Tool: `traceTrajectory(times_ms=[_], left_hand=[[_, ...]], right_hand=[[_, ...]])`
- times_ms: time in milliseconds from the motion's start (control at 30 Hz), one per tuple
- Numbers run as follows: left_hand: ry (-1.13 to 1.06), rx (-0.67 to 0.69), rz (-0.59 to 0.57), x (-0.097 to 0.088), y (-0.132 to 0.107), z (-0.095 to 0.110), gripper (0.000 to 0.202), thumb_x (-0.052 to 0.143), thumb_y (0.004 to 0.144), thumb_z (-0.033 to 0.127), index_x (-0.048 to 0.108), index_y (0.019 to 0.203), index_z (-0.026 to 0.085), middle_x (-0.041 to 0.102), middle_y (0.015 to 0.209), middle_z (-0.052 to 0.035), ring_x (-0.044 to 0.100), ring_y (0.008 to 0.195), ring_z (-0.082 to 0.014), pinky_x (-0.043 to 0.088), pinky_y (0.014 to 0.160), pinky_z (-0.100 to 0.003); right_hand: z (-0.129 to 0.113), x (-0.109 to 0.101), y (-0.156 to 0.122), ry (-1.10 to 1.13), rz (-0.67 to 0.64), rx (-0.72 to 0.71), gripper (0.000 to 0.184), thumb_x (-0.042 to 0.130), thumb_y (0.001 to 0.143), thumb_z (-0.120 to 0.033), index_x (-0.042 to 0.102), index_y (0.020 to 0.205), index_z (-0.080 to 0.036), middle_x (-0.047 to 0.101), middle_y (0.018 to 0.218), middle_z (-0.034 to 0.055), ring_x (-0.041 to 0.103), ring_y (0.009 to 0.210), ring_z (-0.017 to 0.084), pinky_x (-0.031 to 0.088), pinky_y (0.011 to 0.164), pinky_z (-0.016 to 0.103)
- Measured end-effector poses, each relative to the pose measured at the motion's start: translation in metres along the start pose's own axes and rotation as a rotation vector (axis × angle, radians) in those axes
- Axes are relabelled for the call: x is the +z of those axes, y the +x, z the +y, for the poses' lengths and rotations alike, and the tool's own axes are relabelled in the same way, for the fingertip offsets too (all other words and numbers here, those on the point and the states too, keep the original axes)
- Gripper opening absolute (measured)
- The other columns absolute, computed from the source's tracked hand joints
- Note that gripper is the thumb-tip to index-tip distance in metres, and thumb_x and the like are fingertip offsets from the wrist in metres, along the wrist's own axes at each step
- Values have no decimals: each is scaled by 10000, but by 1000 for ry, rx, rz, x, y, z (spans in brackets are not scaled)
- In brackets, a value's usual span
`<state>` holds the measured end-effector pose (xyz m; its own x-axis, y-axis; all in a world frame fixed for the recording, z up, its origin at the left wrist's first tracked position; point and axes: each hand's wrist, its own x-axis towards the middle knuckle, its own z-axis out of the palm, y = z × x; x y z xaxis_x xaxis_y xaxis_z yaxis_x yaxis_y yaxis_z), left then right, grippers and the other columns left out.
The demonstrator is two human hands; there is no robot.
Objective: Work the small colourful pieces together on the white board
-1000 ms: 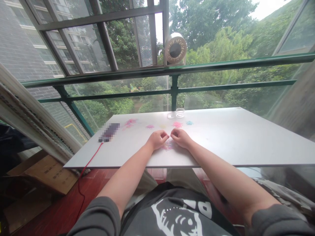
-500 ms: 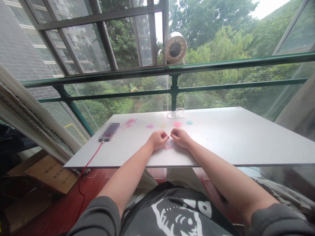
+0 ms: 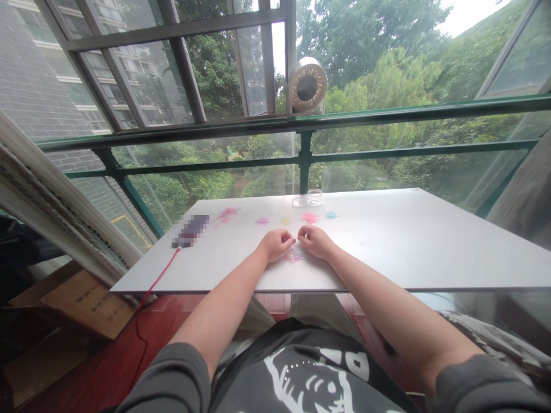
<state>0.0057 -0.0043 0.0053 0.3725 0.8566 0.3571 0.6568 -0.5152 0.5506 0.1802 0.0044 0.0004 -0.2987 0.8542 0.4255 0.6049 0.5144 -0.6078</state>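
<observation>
My left hand [image 3: 278,245] and my right hand [image 3: 317,241] meet almost fingertip to fingertip above the white table [image 3: 396,246]. Both are closed in a pinch. A tiny reddish thing seems to sit between the fingertips, too small to name. Just below them lies a loose pile of thin, mixed-colour pieces [image 3: 295,256], partly hidden by my left hand. Beyond the hands, small heaps are spread in a row: purple [image 3: 262,221], pale yellow [image 3: 285,220], pink-red [image 3: 310,217] and light blue [image 3: 331,215].
A clear round container [image 3: 314,198] stands at the table's far edge beside a flat clear lid [image 3: 298,202]. More pink pieces [image 3: 229,212] lie to the left. A blurred-out dark device [image 3: 191,230] with a red cable [image 3: 159,278] rests on the left side.
Both hands stay almost where they were, still pinching close together. The right fingers shift very slightly; the heaps look the same.
</observation>
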Motion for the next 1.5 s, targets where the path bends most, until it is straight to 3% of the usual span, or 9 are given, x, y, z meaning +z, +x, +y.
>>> traceTrajectory(times_ms=[933,1267,1500], left_hand=[[22,-102,35,0,0,-2,252,493,737,385,610,731,162,624,677,-11,533,612,-120,398,582,-232],[22,-137,40,2,1,-6,191,494,736,312,617,777,171,644,753,-22,550,668,-124,406,602,-223],[22,-162,30,1,-1,-3,191,497,738,321,619,771,178,649,756,-17,557,671,-132,404,589,-231]], right_hand=[[-3,-3,-1,65,-42,24,105,498,666,-212,587,679,-157,572,596,-12,446,513,86,345,515,207],[15,-5,5,-110,186,200,136,501,681,-228,629,675,-182,643,696,16,535,624,123,387,623,235],[37,-18,16,-268,312,331,184,487,699,-246,662,700,-188,650,709,46,563,653,156,377,587,245]])
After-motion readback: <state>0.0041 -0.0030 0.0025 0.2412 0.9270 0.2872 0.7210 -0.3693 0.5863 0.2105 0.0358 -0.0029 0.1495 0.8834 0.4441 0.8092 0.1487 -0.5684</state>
